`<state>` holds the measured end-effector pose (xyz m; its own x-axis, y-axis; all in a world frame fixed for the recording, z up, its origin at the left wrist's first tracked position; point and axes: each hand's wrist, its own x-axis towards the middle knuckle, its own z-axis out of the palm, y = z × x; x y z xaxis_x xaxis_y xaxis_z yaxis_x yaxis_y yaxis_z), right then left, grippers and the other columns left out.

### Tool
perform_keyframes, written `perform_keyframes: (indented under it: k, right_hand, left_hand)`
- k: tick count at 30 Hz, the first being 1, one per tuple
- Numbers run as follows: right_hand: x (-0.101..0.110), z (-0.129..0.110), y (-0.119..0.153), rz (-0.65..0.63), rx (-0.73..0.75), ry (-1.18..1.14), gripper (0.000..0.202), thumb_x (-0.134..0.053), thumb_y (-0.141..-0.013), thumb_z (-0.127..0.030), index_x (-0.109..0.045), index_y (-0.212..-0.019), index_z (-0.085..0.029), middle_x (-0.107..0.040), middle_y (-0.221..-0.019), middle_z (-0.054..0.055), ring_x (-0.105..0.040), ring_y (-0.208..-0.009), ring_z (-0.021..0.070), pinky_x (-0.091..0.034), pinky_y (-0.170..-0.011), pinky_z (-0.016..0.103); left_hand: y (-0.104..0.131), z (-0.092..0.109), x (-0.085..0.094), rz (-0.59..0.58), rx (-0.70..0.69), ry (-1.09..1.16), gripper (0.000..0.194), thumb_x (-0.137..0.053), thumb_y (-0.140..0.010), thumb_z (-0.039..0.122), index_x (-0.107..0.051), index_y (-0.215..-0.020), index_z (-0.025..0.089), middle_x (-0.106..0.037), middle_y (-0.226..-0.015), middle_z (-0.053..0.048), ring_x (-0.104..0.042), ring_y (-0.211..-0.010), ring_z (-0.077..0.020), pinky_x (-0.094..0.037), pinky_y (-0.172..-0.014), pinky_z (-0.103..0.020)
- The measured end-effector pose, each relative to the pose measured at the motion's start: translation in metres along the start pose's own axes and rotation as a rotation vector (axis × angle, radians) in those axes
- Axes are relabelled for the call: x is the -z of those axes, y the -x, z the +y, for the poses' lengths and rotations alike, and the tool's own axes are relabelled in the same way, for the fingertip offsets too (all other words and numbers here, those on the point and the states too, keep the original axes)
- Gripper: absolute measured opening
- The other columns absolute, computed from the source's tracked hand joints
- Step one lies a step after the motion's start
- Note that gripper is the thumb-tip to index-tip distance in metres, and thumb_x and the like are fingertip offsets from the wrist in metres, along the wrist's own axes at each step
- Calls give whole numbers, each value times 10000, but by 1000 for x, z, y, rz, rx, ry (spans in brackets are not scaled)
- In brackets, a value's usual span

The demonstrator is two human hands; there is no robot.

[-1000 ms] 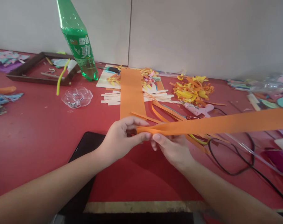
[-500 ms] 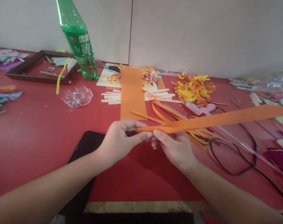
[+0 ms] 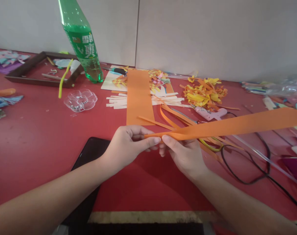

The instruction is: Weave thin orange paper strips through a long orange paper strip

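A long orange paper strip (image 3: 226, 125) is pinched between my two hands and stretches off to the right edge of the view. My left hand (image 3: 128, 143) grips its narrow, folded left end between thumb and fingers. Close beside it, my right hand (image 3: 185, 153) holds the strip where it widens, thumb on top and fingers beneath. Behind my hands a wide orange paper sheet (image 3: 140, 98) lies over white paper strips (image 3: 116, 101). Thin orange strips (image 3: 177, 116) lie loose just beyond my right hand.
A green bottle (image 3: 83, 45) stands near a dark frame (image 3: 35, 80) and a clear flower-shaped dish (image 3: 81, 100). A black phone (image 3: 89, 156) lies under my left forearm. At right are yellow-orange scraps (image 3: 204, 93), a pink glue gun (image 3: 209, 113) and its black cable (image 3: 236, 178).
The free right part of the strip has tilted slightly and shows a little wider. My fingers have shifted only slightly, with both hands still on the strip.
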<state>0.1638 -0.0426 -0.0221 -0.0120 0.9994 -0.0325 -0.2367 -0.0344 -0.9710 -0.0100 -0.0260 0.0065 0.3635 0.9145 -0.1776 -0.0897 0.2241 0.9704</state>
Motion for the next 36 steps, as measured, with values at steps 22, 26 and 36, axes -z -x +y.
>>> perform_keyframes:
  k: [22,26,36]
  right_hand:
    - [2,2,1,8,47,120,108,-794,-768,-280,-777,-712,-190,-697,-558,2,-616,-415,113,-562,-397,226]
    - [2,2,1,8,53,128,97,-791,-772,-282,-778,-716,-204,-706,-575,-1,-626,-433,114,-567,-408,225]
    - [3,5,1,47,34,84,94,-807,-760,-294,-785,-726,-210,-718,-589,6,-639,-449,115,-569,-415,214]
  left_hand:
    - [0,-9,2,-61,-136,-155,117,-712,-834,237,-618,-863,173,-756,-816,-21,-730,-797,-160,-543,-756,-269]
    - [-2,-9,3,-56,-91,-152,148,-727,-820,256,-615,-854,166,-758,-813,-34,-726,-786,-168,-537,-750,-280]
    - [0,-6,3,-27,-38,-133,172,-749,-809,289,-638,-808,158,-765,-785,-37,-716,-770,-174,-540,-742,-289]
